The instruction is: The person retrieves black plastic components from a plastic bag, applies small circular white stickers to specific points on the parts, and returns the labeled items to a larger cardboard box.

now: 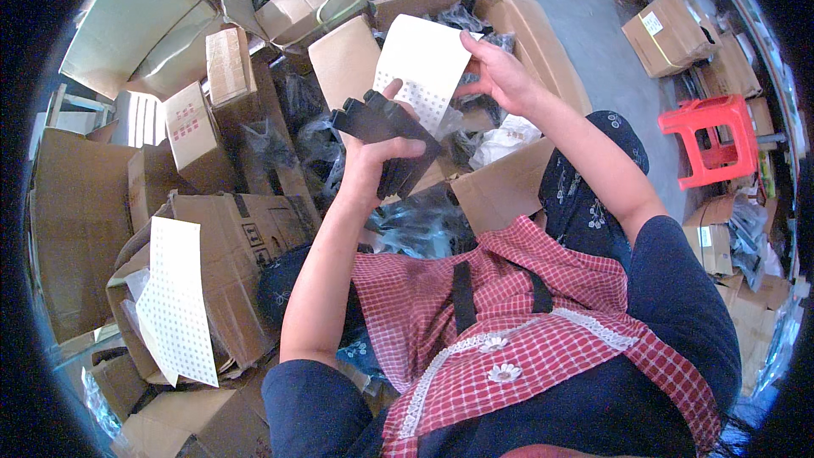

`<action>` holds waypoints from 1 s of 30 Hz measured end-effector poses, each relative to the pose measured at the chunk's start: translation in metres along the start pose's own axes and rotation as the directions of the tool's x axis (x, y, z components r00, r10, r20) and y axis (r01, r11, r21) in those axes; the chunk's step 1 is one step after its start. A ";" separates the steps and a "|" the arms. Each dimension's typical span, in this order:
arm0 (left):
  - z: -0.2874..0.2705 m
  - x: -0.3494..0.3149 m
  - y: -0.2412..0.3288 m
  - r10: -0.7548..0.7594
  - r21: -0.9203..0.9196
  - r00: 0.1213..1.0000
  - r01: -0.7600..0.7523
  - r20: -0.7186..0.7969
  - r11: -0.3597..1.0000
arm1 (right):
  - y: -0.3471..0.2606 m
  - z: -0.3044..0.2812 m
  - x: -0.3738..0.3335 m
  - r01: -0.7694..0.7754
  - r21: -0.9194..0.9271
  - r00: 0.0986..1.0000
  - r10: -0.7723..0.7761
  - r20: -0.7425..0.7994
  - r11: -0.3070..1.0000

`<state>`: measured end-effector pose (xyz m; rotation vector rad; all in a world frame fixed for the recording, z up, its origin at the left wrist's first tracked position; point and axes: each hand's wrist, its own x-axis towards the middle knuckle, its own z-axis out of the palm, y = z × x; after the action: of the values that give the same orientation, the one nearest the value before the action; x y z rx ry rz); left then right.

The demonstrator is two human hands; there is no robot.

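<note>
My left hand (373, 161) is closed around a stack of black flat-sided pieces (386, 125), which look like plastic; their exact kind is unclear. One of its fingers reaches up behind them to the lower edge of a white sheet (424, 49). Rows of small grey dots, like stickers, cover the lower part of this sheet. At the sheet's right edge, my right hand (502, 76) has its fingers bent against the paper. Whether a dot sits on a fingertip is too small to tell. Below both hands stands an open cardboard box (543, 51) with plastic-wrapped dark things inside.
Another dotted white sheet (182, 305) lies over a cardboard box (254, 288) at the left. Several cartons crowd the left and far left. A red plastic stool (712, 142) stands on the grey floor at the right, near stacked cartons (670, 32). Clear plastic bags (415, 233) lie before my lap.
</note>
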<state>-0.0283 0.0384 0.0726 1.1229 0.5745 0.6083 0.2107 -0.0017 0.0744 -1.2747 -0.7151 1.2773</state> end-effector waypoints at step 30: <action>-0.005 -0.006 0.004 0.020 0.341 0.996 0.010 -0.083 0.940 | -0.014 0.005 -0.030 0.377 -0.459 0.920 -0.269 0.285 0.804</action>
<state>-0.0369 0.0389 0.0751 1.4299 0.7715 0.5754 0.2037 -0.0261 0.0959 -1.3620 -1.4329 0.9693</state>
